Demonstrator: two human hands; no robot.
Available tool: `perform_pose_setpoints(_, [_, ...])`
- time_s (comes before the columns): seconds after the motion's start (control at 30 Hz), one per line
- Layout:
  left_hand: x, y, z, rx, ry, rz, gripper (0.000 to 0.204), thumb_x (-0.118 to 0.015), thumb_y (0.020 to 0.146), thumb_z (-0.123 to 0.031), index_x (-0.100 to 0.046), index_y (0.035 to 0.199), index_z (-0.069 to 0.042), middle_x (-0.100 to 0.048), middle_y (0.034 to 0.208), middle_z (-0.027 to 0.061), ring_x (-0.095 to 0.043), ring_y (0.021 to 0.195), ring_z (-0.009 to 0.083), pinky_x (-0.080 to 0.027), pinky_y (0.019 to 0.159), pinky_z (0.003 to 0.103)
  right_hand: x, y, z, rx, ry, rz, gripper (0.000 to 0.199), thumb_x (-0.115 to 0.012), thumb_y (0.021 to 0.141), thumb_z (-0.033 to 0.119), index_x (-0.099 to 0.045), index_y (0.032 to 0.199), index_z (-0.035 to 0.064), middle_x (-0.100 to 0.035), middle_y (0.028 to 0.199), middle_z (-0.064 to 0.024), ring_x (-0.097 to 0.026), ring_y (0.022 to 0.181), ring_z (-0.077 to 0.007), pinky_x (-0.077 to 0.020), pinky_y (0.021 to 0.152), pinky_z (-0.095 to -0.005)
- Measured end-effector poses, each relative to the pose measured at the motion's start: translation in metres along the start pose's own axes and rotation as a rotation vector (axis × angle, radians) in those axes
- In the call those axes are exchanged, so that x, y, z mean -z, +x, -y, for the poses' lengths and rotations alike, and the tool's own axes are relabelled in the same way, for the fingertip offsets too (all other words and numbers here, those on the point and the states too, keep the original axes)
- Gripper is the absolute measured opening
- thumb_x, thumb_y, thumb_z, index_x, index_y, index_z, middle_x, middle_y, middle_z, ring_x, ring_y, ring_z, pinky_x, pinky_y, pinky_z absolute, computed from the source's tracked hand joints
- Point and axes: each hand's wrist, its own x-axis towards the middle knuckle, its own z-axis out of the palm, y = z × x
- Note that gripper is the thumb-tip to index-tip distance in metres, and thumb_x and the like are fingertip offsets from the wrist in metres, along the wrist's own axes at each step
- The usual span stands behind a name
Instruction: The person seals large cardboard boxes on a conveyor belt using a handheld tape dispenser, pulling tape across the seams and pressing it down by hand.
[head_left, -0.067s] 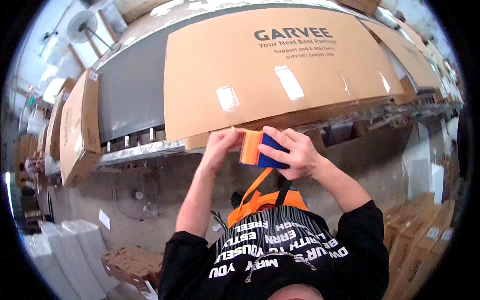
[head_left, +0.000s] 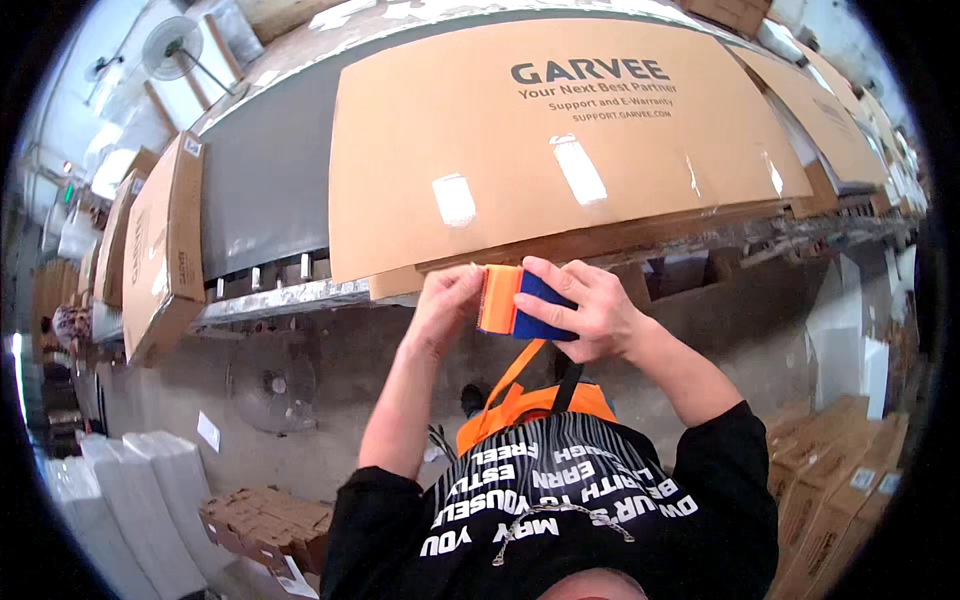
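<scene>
My right hand (head_left: 595, 312) is closed around the blue part of a small orange-and-blue block-shaped thing (head_left: 500, 300), its fingers lying across the front. What kind of thing it is I cannot make out. My left hand (head_left: 443, 308) meets its left edge, thumb and forefinger pinched together at the upper corner; anything between the fingertips is hidden. Both hands are just in front of the near edge of a large flat cardboard box (head_left: 480, 130). The box lies on a conveyor with a dark belt (head_left: 265, 180).
Another cardboard box (head_left: 160, 240) leans at the belt's left, and a further carton (head_left: 815, 115) lies at the right. White foam slabs (head_left: 170, 490) and folded brown cardboard (head_left: 265, 530) stand low left. Cartons (head_left: 830, 480) are stacked low right. An orange garment (head_left: 540, 400) is at my waist.
My left fingertips have shifted slightly left and down along the block's edge. My right hand keeps its hold, and the view has moved a little.
</scene>
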Motion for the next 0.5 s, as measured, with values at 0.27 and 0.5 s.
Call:
perform_pose_setpoints(0.27, [-0.056, -0.005, 0.044, -0.302, -0.006, -0.677, 0.013, -0.063, 0.093, -0.009, -0.069, 0.092, 0.002, -0.068, 0.080, 0.0043, -0.061, 0.066, 0.0081, -0.050, 0.060, 0.023, 0.013, -0.002, -0.035, 0.204, 0.057, 0.111, 0.062, -0.072, 0.054, 0.014, -0.066, 0.116, 0.0219, -0.053, 0.134, -0.0161, -0.058, 0.079, -0.0272, -0.0527, 0.072, -0.0371])
perform_pose_setpoints(0.5, [0.015, -0.006, 0.025, -0.628, 0.582, -1.317, 0.016, -0.069, 0.090, -0.014, -0.072, 0.090, 0.001, -0.065, 0.072, 0.0025, -0.056, 0.062, 0.0104, -0.047, 0.059, 0.025, 0.103, -0.028, -0.116, 0.138, -0.127, 0.345, 0.070, -0.074, 0.047, 0.011, -0.064, 0.114, 0.0244, -0.054, 0.131, -0.0115, -0.057, 0.078, -0.0268, -0.0522, 0.071, -0.0378])
